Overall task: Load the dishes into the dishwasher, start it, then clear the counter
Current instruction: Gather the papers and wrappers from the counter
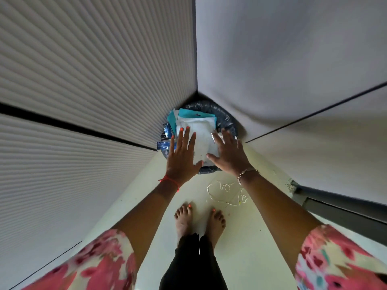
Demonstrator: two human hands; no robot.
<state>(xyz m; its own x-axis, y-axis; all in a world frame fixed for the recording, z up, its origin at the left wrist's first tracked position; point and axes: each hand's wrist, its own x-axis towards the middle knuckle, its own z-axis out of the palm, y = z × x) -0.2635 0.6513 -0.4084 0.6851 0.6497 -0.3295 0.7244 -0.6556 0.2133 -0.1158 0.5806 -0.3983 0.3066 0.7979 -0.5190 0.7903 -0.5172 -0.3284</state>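
While the head view looked steeply down into a corner where a ribbed panel (83, 70) met a smooth grey panel (293, 59), both arms reached forward over a bin (227, 119) lined with a dark plastic bag. The left grip (181, 158) was released, its fingers straight and spread, lying flat across the near left part of a white packet (202, 130) that sat on top of the rubbish heaped in the bin. The right grip (230, 154) was likewise released, fingers splayed at the packet's right edge and the thumb pointing in at its near corner; whether either palm bore down hard on it could not be told. Teal packaging (188, 114) showed just behind the packet, and a blue wrapper (163, 145) stuck out at the bin's left rim. A red thread (170, 181) circled the left wrist and a bracelet (246, 172) the right. On the pale floor (251, 248), a loose white string (225, 194) lay near two bare feet (184, 218), under the right forearm. Floral sleeves (100, 262) covered both upper arms.
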